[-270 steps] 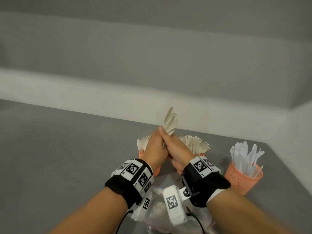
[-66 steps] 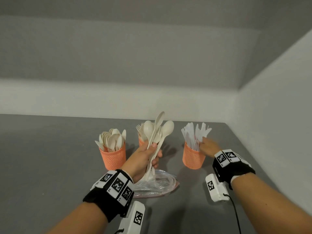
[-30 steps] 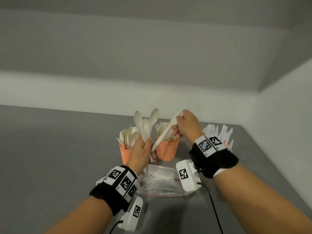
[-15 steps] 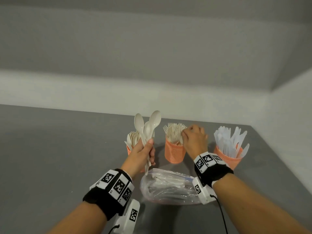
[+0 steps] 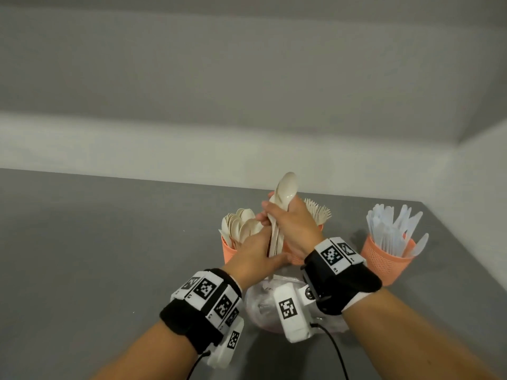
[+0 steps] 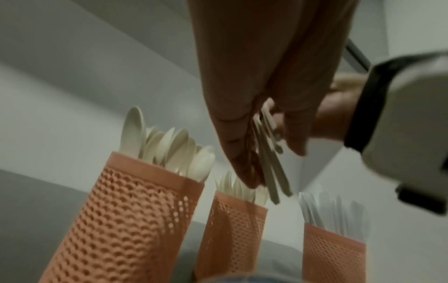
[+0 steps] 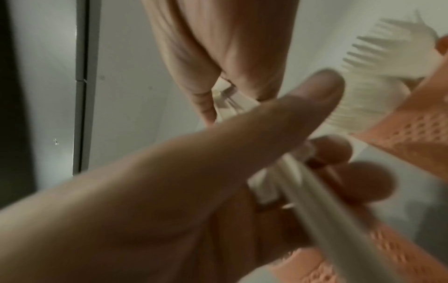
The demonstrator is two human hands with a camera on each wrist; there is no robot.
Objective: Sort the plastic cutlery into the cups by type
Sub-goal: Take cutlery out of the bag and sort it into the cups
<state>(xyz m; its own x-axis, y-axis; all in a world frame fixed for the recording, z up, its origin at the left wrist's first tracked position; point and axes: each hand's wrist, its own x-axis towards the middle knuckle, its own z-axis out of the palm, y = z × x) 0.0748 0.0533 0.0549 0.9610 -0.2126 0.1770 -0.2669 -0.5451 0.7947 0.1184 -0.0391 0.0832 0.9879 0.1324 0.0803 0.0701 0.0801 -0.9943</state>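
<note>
A bundle of cream plastic spoons [image 5: 284,192] stands upright above the cups, and both hands grip it. My left hand [image 5: 260,248] holds the handles low down. My right hand [image 5: 288,220] wraps round the bundle just under the bowls. In the left wrist view the spoon handles [image 6: 270,164] stick out below my fingers [image 6: 240,137]. Three orange mesh cups stand in a row: the spoon cup [image 5: 230,252] on the left, the fork cup with its forks [image 5: 318,212] mostly hidden behind my hands, and the knife cup [image 5: 385,260] on the right.
A clear plastic bag [image 5: 259,304] with cutlery in it lies on the grey table [image 5: 109,256] under my wrists. White walls close off the table at the back and right. Each wrist carries a black strap with markers and a white camera block [image 5: 292,314].
My right hand left the fork cup and came across to the spoons held by my left hand. It now grips them too, and the fanned spoons are bunched together.
</note>
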